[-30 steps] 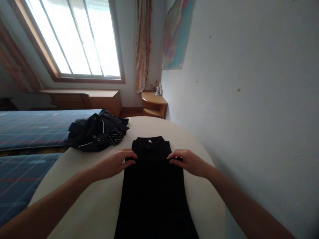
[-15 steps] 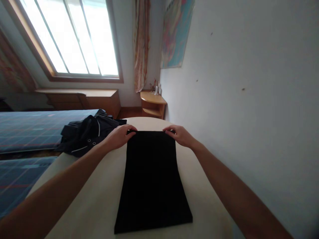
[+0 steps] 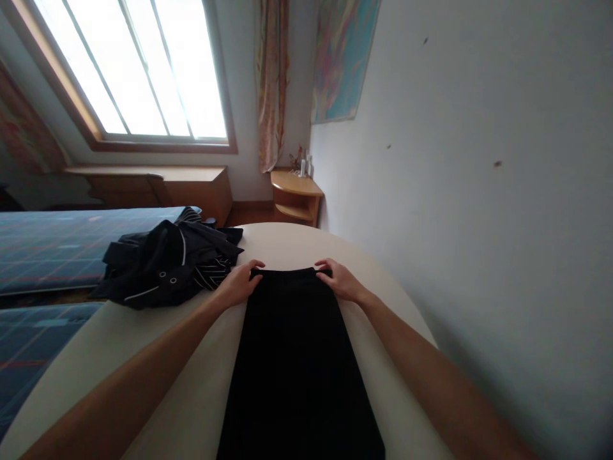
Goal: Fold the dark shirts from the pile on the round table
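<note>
A black garment (image 3: 299,358), smooth and folded into a long panel, lies on the cream round table (image 3: 292,239). Its exact kind does not show, and its near end runs out of view at the bottom. My left hand (image 3: 239,282) grips the far left corner between thumb and fingers. At the far right corner, my right hand (image 3: 341,280) pinches the cloth the same way. Between the two hands the far edge sags slightly.
A heap of dark clothes (image 3: 163,262) with white piping and stripes lies at the table's left edge. Beyond it are blue plaid mattresses (image 3: 86,236). A white wall (image 3: 479,255) rises on the right; a small corner shelf (image 3: 297,185) stands behind the table.
Both hands and the garment's far edge have come nearer to me. The near end of the garment has slid out of view, and more of the table's far part shows.
</note>
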`<state>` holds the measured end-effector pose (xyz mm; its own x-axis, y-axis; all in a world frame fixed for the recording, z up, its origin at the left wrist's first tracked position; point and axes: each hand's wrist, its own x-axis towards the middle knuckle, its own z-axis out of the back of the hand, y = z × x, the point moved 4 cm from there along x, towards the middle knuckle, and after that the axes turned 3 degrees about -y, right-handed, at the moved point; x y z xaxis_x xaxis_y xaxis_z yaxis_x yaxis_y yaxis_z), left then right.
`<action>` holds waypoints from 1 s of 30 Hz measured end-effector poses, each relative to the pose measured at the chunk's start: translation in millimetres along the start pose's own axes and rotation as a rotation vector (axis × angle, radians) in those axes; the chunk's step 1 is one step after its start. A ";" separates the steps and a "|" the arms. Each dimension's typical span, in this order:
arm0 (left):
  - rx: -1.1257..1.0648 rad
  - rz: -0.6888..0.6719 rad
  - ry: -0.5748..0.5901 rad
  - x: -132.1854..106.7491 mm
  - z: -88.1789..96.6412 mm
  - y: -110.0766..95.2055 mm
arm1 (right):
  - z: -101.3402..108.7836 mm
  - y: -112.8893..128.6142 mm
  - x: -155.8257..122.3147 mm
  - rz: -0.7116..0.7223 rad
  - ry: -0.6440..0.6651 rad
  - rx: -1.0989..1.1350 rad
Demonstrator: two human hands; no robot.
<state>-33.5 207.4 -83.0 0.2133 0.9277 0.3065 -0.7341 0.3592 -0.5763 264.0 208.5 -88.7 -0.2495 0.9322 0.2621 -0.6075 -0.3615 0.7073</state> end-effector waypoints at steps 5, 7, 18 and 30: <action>-0.103 0.065 -0.065 11.6 3.9 10.3 | 7.6 -5.7 11.3 -0.015 -0.111 0.172; -0.116 0.094 -0.088 14.7 0.6 15.3 | 6.9 -7.8 16.4 -0.011 -0.151 0.215; -0.034 0.189 -0.122 10.1 -28.8 31.1 | -11.4 -19.2 14.9 -0.049 -0.254 0.293; 0.271 0.033 -0.157 -28.1 -28.8 -41.6 | -16.3 27.4 -2.1 0.159 -0.337 -0.245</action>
<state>9.6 169.3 -89.4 0.0997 0.9040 0.4158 -0.8886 0.2689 -0.3716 235.5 196.4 -80.5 -0.1194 0.8034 0.5833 -0.7519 -0.4569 0.4753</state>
